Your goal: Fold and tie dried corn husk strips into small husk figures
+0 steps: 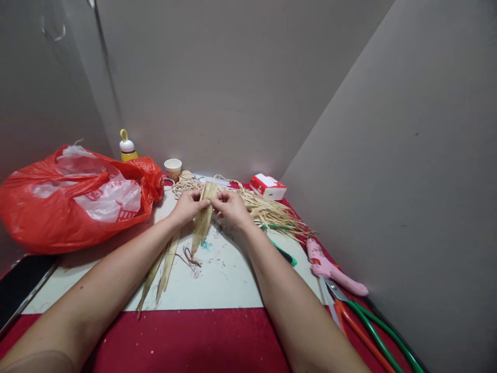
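Both hands meet over a white board [225, 280] on a red table. My left hand [188, 206] and my right hand [231, 206] are closed in a pinch on the top of a dried tan husk leaf [202, 223], which hangs down toward me. Two more long husk strips [163, 272] lie on the board under my left forearm. A pile of thin dried strips [272, 212] lies just right of my right hand.
A red plastic bag [73, 199] fills the left side. A yellow bottle [127, 146], paper cup [173, 168] and red-white box [267, 186] stand at the back. A pink glue gun [330, 267] and scissors [349, 311] lie at right. Grey walls close in.
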### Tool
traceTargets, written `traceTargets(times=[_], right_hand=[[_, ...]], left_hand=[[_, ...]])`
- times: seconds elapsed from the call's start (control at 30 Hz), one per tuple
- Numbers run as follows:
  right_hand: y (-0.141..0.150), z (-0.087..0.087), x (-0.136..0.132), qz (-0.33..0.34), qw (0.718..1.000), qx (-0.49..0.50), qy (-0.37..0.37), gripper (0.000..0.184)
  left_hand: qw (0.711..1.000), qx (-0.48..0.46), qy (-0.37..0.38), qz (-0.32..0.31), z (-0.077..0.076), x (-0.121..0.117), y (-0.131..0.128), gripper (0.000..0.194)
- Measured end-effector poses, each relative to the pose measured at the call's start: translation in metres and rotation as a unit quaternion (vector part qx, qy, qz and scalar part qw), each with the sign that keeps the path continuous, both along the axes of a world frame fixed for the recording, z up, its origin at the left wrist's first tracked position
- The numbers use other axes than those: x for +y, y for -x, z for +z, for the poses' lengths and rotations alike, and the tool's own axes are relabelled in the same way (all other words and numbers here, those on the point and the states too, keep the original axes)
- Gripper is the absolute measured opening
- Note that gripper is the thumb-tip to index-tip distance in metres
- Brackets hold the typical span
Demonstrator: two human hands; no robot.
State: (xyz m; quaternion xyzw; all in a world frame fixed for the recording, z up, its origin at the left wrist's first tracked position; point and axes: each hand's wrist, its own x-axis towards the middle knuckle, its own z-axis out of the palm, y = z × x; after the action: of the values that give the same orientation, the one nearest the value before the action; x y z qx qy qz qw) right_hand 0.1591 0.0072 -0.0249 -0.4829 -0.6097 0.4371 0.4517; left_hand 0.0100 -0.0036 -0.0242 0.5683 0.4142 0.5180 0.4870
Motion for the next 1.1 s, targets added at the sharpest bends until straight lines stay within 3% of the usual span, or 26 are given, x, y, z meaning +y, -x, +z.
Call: traceTargets(times=[0.13, 0.33, 0.53, 0.7, 0.77, 0.9, 1.0, 1.1], right_hand=[[-0.002, -0.004, 0.003, -0.036, 0.999, -0.005, -0.002, 0.006], [-0.007, 0.002, 0.005, -0.109, 0.985, 0.122, 0.048, 0.012], [-0.023, 0.017, 0.01, -0.19, 0.92, 0.323, 0.111, 0.015], [-0.044, 0.035, 0.012, -0.244, 0.874, 0.412, 0.085, 0.013], [-0.049, 0.041, 0.01, -0.239, 0.879, 0.408, 0.067, 0.013], [-0.046, 0.048, 0.001, -0.14, 0.931, 0.333, 0.059, 0.017], [-0.035, 0.048, -0.006, -0.049, 0.965, 0.251, 0.068, 0.022], [-0.026, 0.044, -0.011, 0.014, 0.981, 0.181, 0.071, 0.024]], left_hand=[[0.999, -0.024, 0.001, 0.028, 0.007, -0.002, -0.002, 0.013], [0.985, -0.143, 0.065, 0.071, 0.006, 0.008, 0.005, 0.026], [0.969, -0.202, 0.087, 0.111, 0.004, 0.019, 0.022, 0.034], [0.957, -0.247, 0.086, 0.128, 0.0, 0.028, 0.033, 0.027], [0.953, -0.257, 0.09, 0.134, 0.001, 0.03, 0.033, 0.023], [0.953, -0.252, 0.118, 0.119, 0.006, 0.023, 0.027, 0.015], [0.956, -0.234, 0.167, 0.053, 0.011, 0.014, 0.019, 0.013], [0.953, -0.222, 0.202, -0.042, 0.016, 0.005, 0.012, 0.017]])
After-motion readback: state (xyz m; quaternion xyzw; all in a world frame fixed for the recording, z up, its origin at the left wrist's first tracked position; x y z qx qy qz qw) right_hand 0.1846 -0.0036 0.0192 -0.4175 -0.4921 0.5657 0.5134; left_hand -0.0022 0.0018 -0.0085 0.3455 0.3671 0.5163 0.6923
